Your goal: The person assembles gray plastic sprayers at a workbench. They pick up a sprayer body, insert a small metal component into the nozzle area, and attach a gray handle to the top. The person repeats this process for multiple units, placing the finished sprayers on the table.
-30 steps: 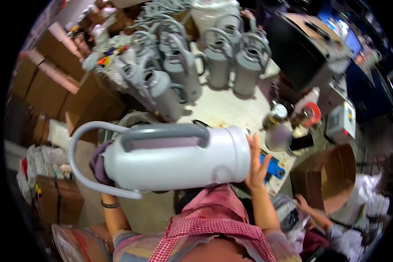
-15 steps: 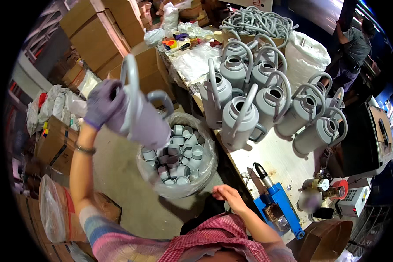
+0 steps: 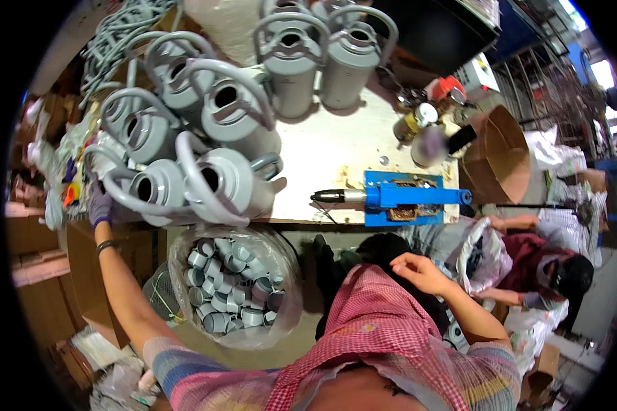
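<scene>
My left hand, in a grey-purple glove, is at the left end of the workbench beside a grey jug with a large loop handle. Its fingers are partly hidden by handles, so its grip is unclear. A second grey jug stands to the right, with several more crowded behind. Bare and loosely curved, my right hand is empty in front of the red checked apron, below the bench edge. Under the bench edge, a plastic-lined bin holds many grey ring-like caps.
A blue clamp tool with a black-tipped spindle lies on the white bench top. Jars and an open carton are at the right. Another person handles a clear bag there. Cardboard boxes stand left.
The view has turned toward the bench. My left hand, which held a grey jug raised over the bin, is now at the bench's left end among the jugs. My right hand is still empty.
</scene>
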Tool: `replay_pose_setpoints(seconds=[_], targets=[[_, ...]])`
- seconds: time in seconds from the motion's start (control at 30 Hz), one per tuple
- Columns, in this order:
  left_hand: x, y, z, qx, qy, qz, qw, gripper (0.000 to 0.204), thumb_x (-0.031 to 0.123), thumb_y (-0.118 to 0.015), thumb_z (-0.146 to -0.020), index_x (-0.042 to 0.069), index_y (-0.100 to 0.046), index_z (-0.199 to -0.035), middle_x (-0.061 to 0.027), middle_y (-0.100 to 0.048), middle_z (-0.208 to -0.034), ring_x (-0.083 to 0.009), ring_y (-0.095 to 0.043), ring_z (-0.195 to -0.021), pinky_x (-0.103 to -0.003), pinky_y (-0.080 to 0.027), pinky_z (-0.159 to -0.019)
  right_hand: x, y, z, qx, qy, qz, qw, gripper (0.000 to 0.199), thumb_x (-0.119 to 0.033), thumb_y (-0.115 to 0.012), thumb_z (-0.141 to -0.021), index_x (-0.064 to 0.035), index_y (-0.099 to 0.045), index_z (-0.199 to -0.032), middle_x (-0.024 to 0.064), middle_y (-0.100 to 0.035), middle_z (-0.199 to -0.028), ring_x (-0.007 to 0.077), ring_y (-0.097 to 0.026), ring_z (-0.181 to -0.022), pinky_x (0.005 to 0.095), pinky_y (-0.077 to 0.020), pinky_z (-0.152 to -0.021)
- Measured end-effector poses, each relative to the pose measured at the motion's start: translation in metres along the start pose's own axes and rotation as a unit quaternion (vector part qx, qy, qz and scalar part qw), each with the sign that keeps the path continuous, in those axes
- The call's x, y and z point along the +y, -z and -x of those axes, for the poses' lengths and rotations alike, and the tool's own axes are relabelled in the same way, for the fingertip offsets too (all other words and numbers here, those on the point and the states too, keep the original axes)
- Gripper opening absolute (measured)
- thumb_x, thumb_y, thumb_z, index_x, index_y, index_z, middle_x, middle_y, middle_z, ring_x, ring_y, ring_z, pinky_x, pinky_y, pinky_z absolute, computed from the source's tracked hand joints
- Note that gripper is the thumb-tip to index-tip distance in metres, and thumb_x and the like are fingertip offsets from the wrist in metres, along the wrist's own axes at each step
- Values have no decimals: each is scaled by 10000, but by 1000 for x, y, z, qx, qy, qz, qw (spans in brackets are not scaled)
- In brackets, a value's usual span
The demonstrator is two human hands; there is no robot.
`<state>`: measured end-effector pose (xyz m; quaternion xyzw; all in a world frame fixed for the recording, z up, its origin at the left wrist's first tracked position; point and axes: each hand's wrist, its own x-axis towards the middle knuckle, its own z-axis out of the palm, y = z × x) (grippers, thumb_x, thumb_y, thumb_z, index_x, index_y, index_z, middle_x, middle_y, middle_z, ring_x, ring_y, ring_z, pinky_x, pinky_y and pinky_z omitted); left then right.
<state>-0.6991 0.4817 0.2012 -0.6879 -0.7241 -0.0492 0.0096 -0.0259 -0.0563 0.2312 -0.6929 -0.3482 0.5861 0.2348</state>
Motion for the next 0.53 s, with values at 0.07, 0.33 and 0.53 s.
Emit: replay_pose_setpoints(seconds=[0.07, 0.33, 0.53], targets=[[-97, 44, 17, 51, -10, 1, 999, 765, 484, -549, -908, 159, -275, -1544, -253, -319, -1539, -390, -276, -1443, -415, -234, -1174, 34, 25, -20, -7, 8, -50, 999, 294, -226, -622, -972, -16, -606, -1177, -5, -621, -916, 62, -545, -828, 242, -470, -739], [223, 71, 339, 158, -144, 356, 910, 351, 181, -665, -875, -11, -637, -1168, -165, -650, -1153, -292, -605, -1035, -407, -480, -931, 134, 84, -35, 336, -55, -472, 813, 460, -329, -659, -948, -57, -495, -1281, 72, -566, -1175, 223, -618, -1002, 359, -525, -872], [469, -56, 350, -101, -401, 307, 857, 831, 409, -816, -724, 44, -487, -1395, -187, -501, -1402, -358, -424, -1341, -477, -301, -1139, 145, 130, -148, 268, 10, -614, 743, 722, -441, -734, -865, -63, -433, -1402, 148, -424, -1443, 304, -508, -1272, 484, -466, -1006]])
